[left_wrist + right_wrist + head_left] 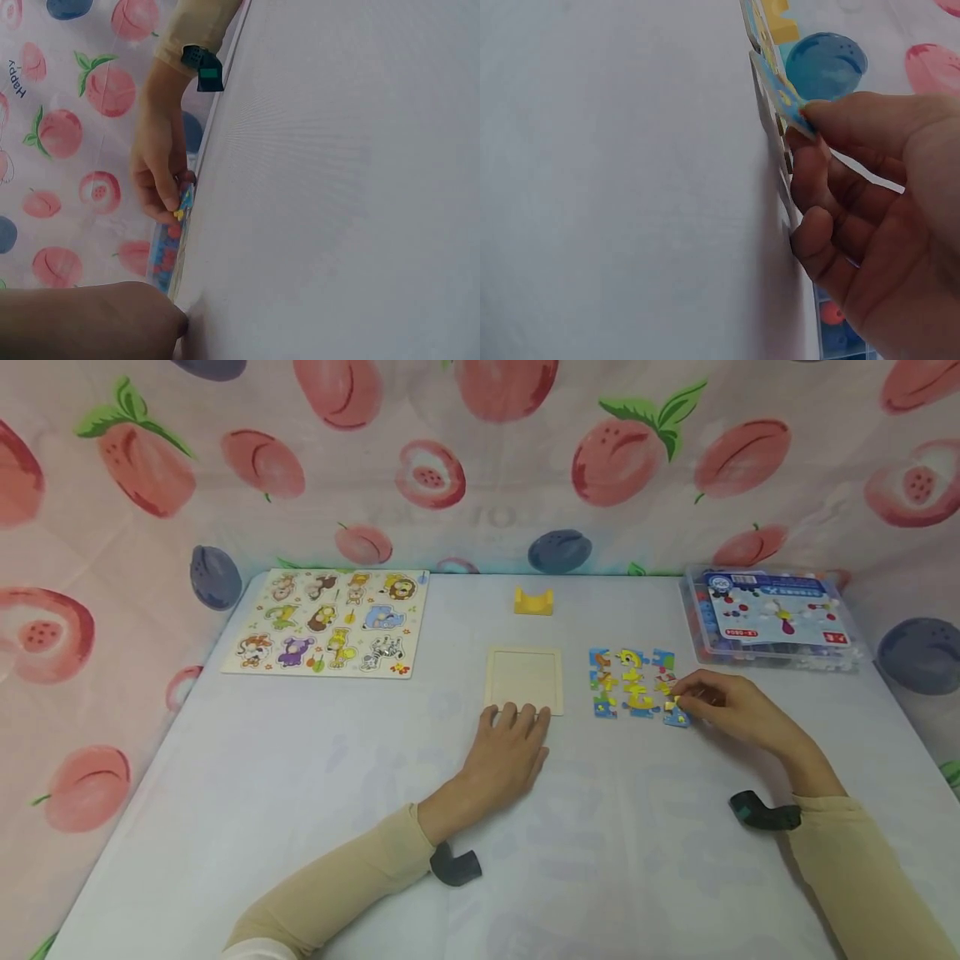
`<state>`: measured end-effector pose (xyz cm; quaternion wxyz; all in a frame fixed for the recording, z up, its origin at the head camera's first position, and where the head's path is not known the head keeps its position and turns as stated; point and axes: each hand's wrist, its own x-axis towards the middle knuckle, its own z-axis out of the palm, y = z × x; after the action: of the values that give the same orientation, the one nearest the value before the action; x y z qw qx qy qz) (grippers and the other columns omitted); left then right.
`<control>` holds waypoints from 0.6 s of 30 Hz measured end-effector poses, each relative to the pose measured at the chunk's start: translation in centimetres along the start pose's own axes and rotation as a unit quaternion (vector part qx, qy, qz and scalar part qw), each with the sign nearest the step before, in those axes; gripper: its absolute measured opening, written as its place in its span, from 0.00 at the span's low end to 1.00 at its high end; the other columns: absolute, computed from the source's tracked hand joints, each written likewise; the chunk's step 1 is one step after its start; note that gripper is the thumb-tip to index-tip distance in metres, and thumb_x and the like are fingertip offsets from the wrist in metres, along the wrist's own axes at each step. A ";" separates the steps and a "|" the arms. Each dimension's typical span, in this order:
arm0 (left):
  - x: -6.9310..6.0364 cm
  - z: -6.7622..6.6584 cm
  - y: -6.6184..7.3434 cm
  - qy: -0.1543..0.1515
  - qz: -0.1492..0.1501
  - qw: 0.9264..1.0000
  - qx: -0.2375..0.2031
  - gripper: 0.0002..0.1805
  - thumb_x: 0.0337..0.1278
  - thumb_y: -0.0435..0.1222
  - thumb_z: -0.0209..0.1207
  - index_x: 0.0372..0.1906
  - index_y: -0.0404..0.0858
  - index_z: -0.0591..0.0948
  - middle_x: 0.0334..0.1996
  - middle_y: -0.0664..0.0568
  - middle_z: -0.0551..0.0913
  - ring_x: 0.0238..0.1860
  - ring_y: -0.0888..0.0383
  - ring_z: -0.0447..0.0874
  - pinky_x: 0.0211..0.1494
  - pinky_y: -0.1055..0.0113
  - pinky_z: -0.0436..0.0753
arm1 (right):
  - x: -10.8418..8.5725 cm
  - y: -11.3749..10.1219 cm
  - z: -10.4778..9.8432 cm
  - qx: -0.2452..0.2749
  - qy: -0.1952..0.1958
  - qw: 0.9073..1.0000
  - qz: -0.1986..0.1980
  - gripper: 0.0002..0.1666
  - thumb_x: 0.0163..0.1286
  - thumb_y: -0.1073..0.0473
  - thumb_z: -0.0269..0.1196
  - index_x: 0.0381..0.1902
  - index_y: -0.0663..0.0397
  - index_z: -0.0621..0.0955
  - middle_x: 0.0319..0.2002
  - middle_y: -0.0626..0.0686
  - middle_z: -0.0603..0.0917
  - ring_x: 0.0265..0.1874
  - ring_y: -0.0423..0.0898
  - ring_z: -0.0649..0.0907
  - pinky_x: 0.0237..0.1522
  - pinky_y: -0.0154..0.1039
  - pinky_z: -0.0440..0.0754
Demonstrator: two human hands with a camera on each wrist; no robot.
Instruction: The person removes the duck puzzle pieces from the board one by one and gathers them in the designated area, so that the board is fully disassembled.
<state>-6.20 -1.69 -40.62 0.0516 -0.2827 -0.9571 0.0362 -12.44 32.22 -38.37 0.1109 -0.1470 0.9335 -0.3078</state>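
Observation:
My left hand (504, 756) rests with its fingertips on the near edge of a small wooden puzzle tray (492, 681), whose bare inside shows. To the right of the tray lie several jigsaw pieces (633, 678) in loose columns, blue-edged with yellow picture parts. At their near right corner, my right hand (731, 706) pinches a blue and yellow jigsaw piece (677, 717) between thumb and forefinger. In the right wrist view this jigsaw piece (784, 96) is tilted, its near end up off the table. The left wrist view shows mostly tabletop, with the right hand (161, 165) beyond.
An animal puzzle board (322, 635) lies at the back left. Behind the tray stands a small yellow block (533, 602) with a curved notch. A clear plastic box (776, 618) with a blue label and small coloured parts sits at the back right, against the peach-print cloth.

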 end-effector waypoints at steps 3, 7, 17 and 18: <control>0.0 0.0 -0.1 0.002 0.000 1.000 -0.002 0.28 0.69 0.50 0.43 0.68 0.43 0.66 0.54 0.52 0.73 0.56 0.52 0.68 0.63 0.50 0.67 | 0.1 -0.1 0.1 -0.017 0.003 1.000 -0.005 0.09 0.68 0.56 0.59 0.44 0.51 0.80 0.37 0.52 0.81 0.32 0.41 0.74 0.33 0.27 0.73; -0.1 0.1 -0.2 0.005 0.001 1.000 0.001 0.28 0.69 0.50 0.43 0.68 0.43 0.66 0.53 0.52 0.73 0.56 0.52 0.69 0.62 0.51 0.67 | 0.3 -0.2 0.3 -0.033 0.000 0.999 -0.018 0.08 0.67 0.58 0.60 0.43 0.52 0.79 0.35 0.51 0.80 0.31 0.41 0.74 0.33 0.28 0.74; -0.3 0.0 -0.9 -0.013 0.017 0.999 -0.050 0.31 0.68 0.51 0.44 0.72 0.44 0.60 0.56 0.52 0.70 0.58 0.52 0.66 0.63 0.53 0.66 | 0.1 -0.3 0.2 -0.023 -0.011 1.000 -0.007 0.10 0.68 0.55 0.60 0.44 0.51 0.79 0.40 0.52 0.82 0.36 0.42 0.77 0.37 0.26 0.76; -0.2 0.1 -1.1 -0.014 0.021 0.998 -0.061 0.31 0.68 0.51 0.44 0.72 0.44 0.59 0.57 0.52 0.70 0.58 0.53 0.66 0.63 0.53 0.66 | 0.1 -0.3 0.2 -0.021 -0.010 1.000 -0.008 0.10 0.68 0.55 0.59 0.44 0.51 0.79 0.40 0.52 0.82 0.36 0.42 0.77 0.37 0.26 0.76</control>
<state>-6.58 -2.72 -40.59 0.0203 -0.3053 -0.9519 -0.0170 -12.43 31.88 -38.35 0.1145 -0.1595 0.9376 -0.2871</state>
